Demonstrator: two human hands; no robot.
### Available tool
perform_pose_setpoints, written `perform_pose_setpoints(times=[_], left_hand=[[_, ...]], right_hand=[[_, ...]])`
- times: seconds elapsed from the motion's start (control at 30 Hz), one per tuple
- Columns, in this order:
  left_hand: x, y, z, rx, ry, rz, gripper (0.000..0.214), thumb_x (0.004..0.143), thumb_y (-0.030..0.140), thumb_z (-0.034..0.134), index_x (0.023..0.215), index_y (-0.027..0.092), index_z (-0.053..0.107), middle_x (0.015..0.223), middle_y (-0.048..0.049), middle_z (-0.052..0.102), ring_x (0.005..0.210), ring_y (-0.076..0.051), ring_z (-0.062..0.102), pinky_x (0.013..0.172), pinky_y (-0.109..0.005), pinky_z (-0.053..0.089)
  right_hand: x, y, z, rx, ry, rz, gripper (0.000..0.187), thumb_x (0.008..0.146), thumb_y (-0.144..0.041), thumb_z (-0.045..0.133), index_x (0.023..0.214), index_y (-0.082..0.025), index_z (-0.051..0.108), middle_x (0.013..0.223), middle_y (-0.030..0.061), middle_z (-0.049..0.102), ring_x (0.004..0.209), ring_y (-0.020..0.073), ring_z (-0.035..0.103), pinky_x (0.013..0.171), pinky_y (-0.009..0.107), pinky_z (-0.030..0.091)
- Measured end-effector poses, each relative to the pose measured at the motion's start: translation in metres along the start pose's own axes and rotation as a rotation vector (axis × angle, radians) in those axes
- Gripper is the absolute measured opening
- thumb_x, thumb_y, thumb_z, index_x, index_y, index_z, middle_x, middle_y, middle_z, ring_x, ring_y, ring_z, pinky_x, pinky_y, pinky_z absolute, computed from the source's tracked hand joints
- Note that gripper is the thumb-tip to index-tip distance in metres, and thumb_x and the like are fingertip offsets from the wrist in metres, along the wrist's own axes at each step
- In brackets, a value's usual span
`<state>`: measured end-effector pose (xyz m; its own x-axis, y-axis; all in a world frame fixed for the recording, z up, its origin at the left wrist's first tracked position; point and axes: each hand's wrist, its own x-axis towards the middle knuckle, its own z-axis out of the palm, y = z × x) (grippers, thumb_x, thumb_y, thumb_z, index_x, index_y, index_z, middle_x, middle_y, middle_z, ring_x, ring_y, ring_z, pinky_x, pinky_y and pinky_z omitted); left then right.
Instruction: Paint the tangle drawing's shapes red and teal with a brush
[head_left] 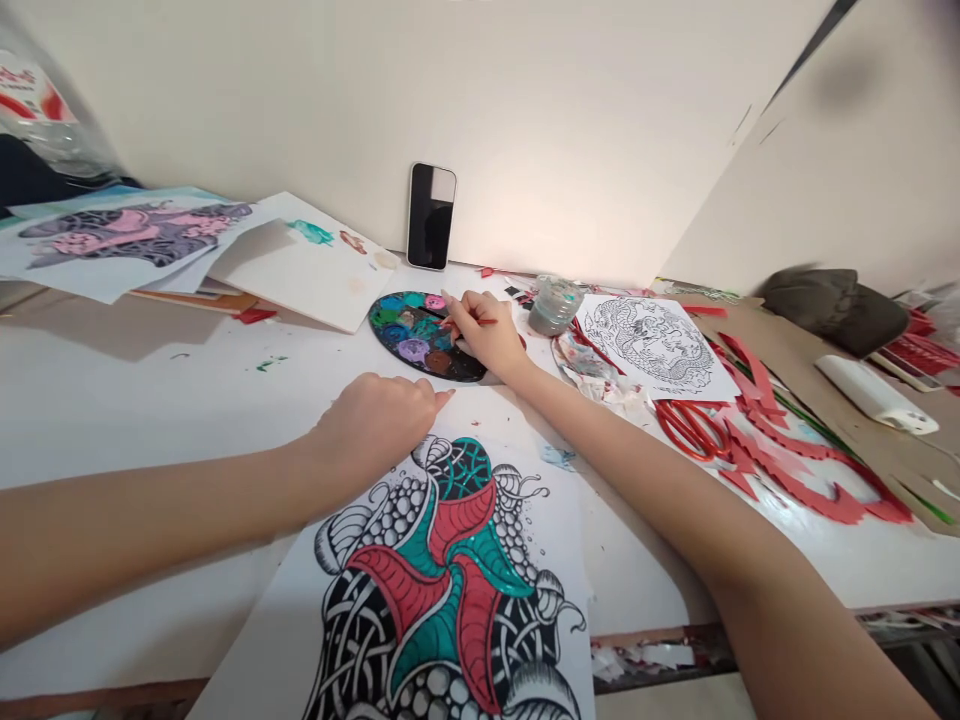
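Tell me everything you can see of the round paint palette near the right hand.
The paint palette is a dark, glossy oval, plastic-looking, its round wells caked with blue, teal, green, pink, purple and brown paint. It lies flat on the white table. The right hand covers its right edge, and a red-handled paintbrush reaches over it.

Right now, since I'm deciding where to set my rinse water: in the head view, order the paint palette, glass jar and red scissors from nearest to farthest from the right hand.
1. Paint palette: directly under and left of the right hand.
2. Glass jar: just right of the hand, toward the wall.
3. Red scissors: farther right, on the table.
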<state>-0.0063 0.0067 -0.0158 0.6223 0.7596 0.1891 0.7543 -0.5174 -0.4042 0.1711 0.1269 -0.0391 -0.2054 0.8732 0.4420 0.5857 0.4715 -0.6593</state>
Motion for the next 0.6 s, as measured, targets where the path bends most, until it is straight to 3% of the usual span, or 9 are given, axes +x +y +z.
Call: perform_pose_setpoints(times=[0.23,0.6], left_hand=[[-0.0012,-0.0024,0.007,0.003,0.031,0.014,0.065,0.122,0.032,0.032,0.072,0.015,0.07,0.051,-0.009,0.063,0.046,-0.02,0.06,0.049,-0.03,0.016],[0.0012,-0.0001,0.0063,-0.041,0.03,0.002,0.058,0.12,0.033,0.045,0.072,0.013,0.072,0.051,-0.0113,0.065,0.045,-0.023,0.062,0.048,-0.031,0.016]], right_hand=[[0.0001,-0.0058,-0.0016,0.037,-0.03,0.036,0.063,0.122,-0.051,0.058,0.066,-0.026,0.045,0.072,0.0019,0.075,0.102,0.0261,0.068,0.123,0.049,0.035],[-0.001,-0.0042,-0.0023,0.077,-0.073,0.041,0.064,0.119,-0.062,0.06,0.067,-0.025,0.051,0.078,0.0033,0.081,0.108,0.0272,0.072,0.124,0.052,0.033]])
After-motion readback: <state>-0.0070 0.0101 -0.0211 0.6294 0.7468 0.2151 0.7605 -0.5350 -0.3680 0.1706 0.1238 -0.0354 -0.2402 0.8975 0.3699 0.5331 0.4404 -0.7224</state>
